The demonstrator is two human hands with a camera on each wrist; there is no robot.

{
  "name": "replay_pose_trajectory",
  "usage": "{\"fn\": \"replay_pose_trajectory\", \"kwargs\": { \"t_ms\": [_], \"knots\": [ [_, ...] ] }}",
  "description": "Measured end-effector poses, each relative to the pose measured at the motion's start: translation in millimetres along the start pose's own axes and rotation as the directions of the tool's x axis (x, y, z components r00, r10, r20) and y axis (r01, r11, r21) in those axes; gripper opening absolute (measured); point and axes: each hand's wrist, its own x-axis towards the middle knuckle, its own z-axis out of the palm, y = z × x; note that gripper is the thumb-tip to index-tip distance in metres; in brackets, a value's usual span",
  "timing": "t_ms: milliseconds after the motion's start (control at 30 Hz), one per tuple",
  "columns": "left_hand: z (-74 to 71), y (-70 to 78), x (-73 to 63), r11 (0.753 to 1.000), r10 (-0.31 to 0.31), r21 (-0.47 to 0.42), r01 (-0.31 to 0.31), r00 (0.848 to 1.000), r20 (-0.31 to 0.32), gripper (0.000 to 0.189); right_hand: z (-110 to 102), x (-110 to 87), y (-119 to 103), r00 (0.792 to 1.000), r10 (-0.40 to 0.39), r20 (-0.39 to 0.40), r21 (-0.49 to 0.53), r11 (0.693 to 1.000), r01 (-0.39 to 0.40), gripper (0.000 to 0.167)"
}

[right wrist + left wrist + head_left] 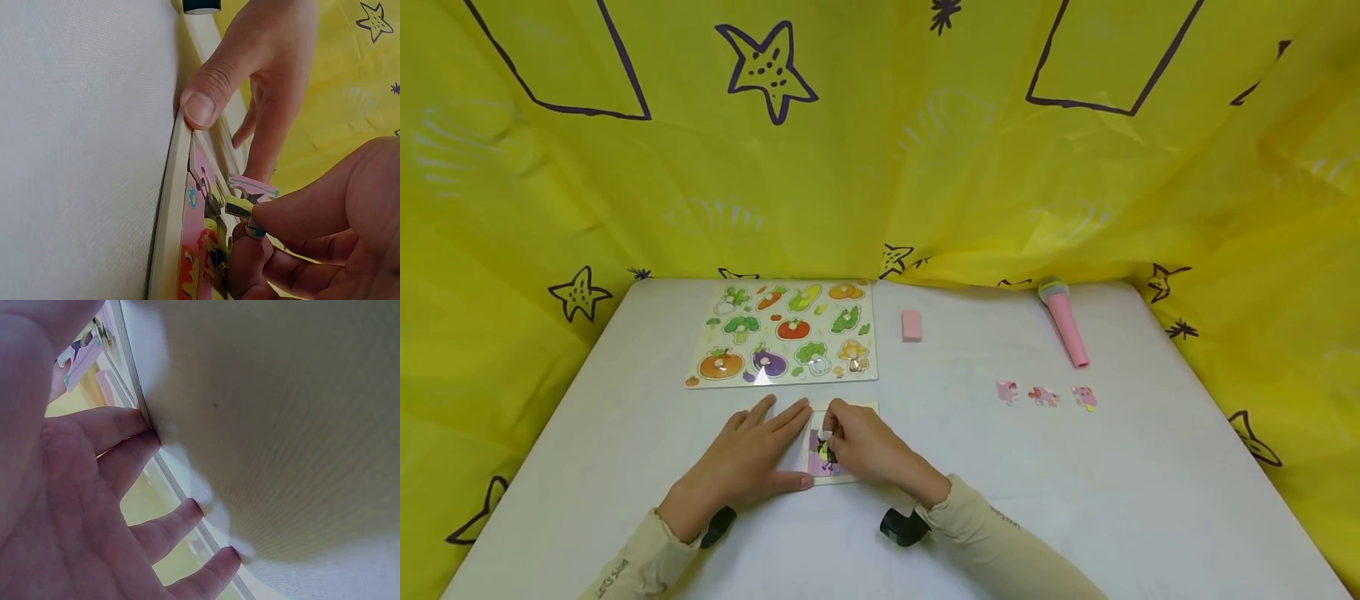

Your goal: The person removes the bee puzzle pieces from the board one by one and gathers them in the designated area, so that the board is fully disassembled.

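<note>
Wears beige sleeves (1007,533) nearest the camera. Pinches a tilted puzzle piece (239,205) over the small board (831,481) with the right hand (876,442), hiding part of it; touches its edge with the left hand (748,454), straight-fingered. Has a vegetable board (820,329) just beyond, pink block (912,326), microphone (1066,327) and loose pieces (1043,397) rightward.

Look at this bright yellow draped cloth (842,175), dark-outlined starfish and pale shells scattered across it! White cloth-covered surface (955,467). Pale rectangular board (822,330) bursting with red, orange, green, purple vegetables! Cream-framed flat puzzle (170,219) showing pink, red, yellow; three flat jigsaw pieces (1043,397), pink again!
</note>
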Motion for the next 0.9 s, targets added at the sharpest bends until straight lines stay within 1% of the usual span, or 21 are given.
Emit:
{"fn": "replay_pose_trajectory", "kwargs": {
  "t_ms": [167,333,433,533,600,767,900],
  "knots": [
    [0.5,-0.5,1.0,1.0,0.004,0.014,-0.004,1.0,-0.009,0.095,-1,-3.3,-3,1.0,0.0,-0.013,0.003,1.0,0.0,0.019],
    [1.0,-0.6,1.0,1.0,-0.003,0.007,0.003,1.0,-0.005,0.095,-1,-9.9,-9,0.999,0.029,-0.02,0.033,0.999,-0.028,0.018],
    [1.7,0.0,0.6,1.0,-0.005,0.0,0.005,1.0,-0.001,0.095,-1,-13.8,-9,0.998,0.044,-0.038,0.056,0.998,-0.042,0.016],
    [2.0,0.4,0.5,1.0,-0.007,-0.004,0.007,1.0,0.002,0.095,0,-17.1,-5,0.996,0.051,-0.076,0.089,0.995,-0.044,0.014],
    [2.0,0.5,0.6,1.0,-0.009,-0.002,0.009,1.0,0.004,0.095,-2,-20.1,-2,0.993,0.051,-0.102,0.13,0.991,-0.037,0.013],
    [1.2,0.5,0.4,1.0,-0.005,0.007,0.005,1.0,-0.002,0.095,-10,-29.6,8,0.986,0.055,-0.156,0.216,0.976,-0.021,0.01],
    [0.9,0.5,-0.6,1.0,0.004,0.005,-0.004,1.0,-0.007,0.095,-21,-42.0,20,0.977,0.097,-0.191,0.235,0.971,-0.051,0.008]
  ]
}}
